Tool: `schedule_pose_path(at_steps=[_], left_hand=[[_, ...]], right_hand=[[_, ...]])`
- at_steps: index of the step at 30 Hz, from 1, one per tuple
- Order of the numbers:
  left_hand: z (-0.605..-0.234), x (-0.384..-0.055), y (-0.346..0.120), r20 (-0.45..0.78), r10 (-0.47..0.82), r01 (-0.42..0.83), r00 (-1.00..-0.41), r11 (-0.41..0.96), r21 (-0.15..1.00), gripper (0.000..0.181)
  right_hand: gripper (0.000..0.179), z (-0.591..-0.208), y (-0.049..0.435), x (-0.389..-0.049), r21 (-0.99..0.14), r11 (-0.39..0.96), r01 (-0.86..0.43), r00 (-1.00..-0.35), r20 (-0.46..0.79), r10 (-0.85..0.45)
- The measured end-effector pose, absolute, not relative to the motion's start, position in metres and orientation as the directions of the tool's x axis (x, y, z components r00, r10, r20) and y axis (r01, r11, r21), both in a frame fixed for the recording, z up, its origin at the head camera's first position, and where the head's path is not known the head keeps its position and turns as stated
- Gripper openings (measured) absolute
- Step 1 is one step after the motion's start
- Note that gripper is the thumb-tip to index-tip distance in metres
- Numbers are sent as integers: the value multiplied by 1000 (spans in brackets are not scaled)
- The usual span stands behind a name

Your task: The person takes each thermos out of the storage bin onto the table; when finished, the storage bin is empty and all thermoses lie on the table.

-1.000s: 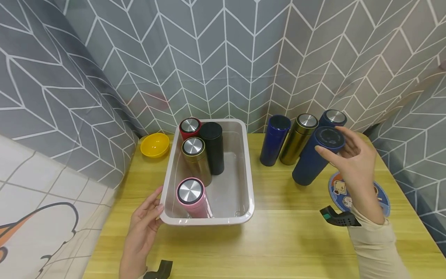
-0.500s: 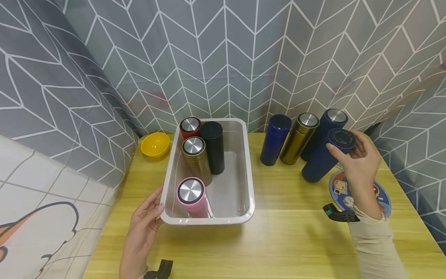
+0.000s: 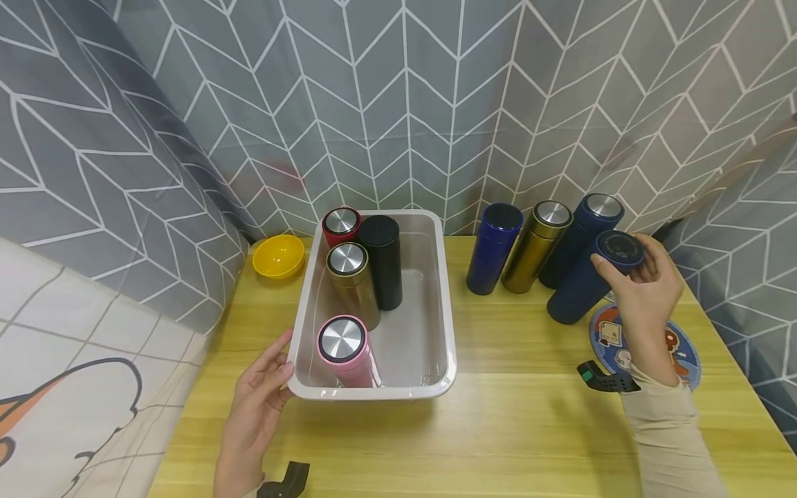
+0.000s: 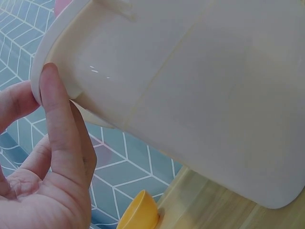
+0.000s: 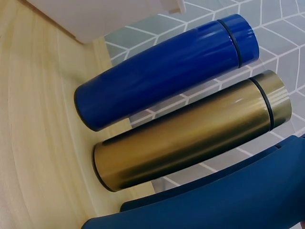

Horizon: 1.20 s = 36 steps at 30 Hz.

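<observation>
My left hand (image 3: 255, 398) pinches the near left rim of a pale plastic bin (image 3: 416, 346); in the left wrist view, fingers (image 4: 57, 114) lie against its outer wall. Standing in the bin are a pink thermos (image 3: 355, 366), a brown-gold thermos (image 3: 358, 290), a black thermos (image 3: 387, 277) and a red one (image 3: 330, 238) partly hidden. At the right, my right hand (image 3: 647, 290) grips the top of a dark blue thermos (image 3: 575, 290), thumb on the near left side. Its base is at the table, close before a second dark blue thermos (image 3: 579, 225).
Left of those stand a gold thermos (image 3: 529, 256) and a glossy blue thermos (image 3: 490, 256) in a row by the curtain (image 3: 405, 104). A round patterned mat (image 3: 607, 335) lies under my right forearm. A yellow bowl (image 3: 278, 257) sits left of the bin.
My right hand has carried the dark blue thermos rightward, toward the second dark blue one, which now shows more of its body. The left hand and bin have stayed in place.
</observation>
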State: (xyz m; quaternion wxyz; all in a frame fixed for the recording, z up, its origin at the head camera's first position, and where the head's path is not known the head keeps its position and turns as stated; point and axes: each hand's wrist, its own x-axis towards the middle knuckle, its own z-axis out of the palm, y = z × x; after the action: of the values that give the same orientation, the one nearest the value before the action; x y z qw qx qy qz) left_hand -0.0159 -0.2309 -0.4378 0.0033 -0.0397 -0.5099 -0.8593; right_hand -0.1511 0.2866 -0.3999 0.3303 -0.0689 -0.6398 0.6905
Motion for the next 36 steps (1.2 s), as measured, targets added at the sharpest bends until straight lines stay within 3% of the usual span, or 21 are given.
schedule_pose_path(at_steps=[14,27,36], left_hand=[[-438,-15,-230,92,31,64,-995,-511,857,51],[-438,-16,-230,71,35,45,-997,-495,868,50],[-438,-16,-229,77,35,49,-996,-495,867,50]], right_hand=[[59,-398,287,-150,-965,46,-259,-805,242,541],[71,-383,282,-142,-966,260,6,-805,150,574],[67,-376,275,-136,-931,364,17,-792,209,574]])
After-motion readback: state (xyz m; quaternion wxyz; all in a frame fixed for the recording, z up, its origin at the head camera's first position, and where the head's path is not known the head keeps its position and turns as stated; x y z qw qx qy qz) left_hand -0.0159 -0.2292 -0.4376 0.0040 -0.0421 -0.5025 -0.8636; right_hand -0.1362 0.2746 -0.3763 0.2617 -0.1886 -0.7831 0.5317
